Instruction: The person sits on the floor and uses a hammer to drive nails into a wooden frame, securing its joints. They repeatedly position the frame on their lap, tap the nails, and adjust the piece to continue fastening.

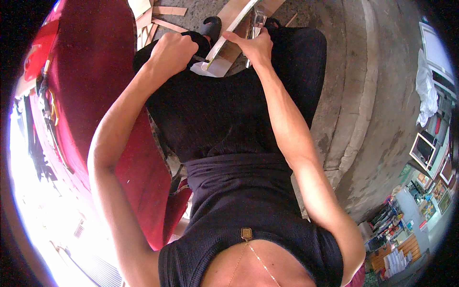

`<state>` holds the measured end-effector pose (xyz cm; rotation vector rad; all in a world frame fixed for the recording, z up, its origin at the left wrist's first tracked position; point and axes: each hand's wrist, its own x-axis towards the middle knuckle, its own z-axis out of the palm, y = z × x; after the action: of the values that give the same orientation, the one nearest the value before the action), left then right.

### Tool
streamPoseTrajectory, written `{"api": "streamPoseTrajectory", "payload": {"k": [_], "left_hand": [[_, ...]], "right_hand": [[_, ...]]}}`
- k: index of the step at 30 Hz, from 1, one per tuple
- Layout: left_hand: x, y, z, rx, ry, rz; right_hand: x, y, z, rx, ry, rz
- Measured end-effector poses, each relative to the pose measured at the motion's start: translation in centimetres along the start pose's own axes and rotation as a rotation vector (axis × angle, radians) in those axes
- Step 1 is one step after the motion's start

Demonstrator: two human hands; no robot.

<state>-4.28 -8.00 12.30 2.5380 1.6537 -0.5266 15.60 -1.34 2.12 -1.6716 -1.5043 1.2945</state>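
A long brown wooden piece (228,51) with a white edge slants between my knees. My right hand (256,48) is closed across it, the thumb on the white-edged side and the fingertips hidden at the far side. A shiny silvery part (259,20) shows just beyond that hand; I cannot tell what it belongs to. My left hand (174,51) is a fist beside the near end of the wood. From it a thin dark tool (201,59) points toward the white edge; its kind is hidden. A whitish flat piece (206,70) lies under the near end, by my lap.
Loose wooden strips (165,16) lie on the floor at the far left. Red cloth (95,119) covers a surface along my left side. Concrete floor (344,86) with a raised strip runs on the right, toward frames (423,149) and cluttered goods at the right rim.
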Motion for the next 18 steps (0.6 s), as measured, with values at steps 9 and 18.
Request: {"api": "streamPoseTrajectory", "payload": {"k": [9, 18], "left_hand": [[0.0, 0.4, -0.5, -0.073, -0.162, -0.080], [0.3, -0.6, 0.8, -0.142, -0.142, -0.012]], "right_hand": [[0.5, 0.7, 0.3, 0.027, -0.022, -0.007], [0.4, 0.8, 0.1, 0.050, -0.041, 0.004]]}}
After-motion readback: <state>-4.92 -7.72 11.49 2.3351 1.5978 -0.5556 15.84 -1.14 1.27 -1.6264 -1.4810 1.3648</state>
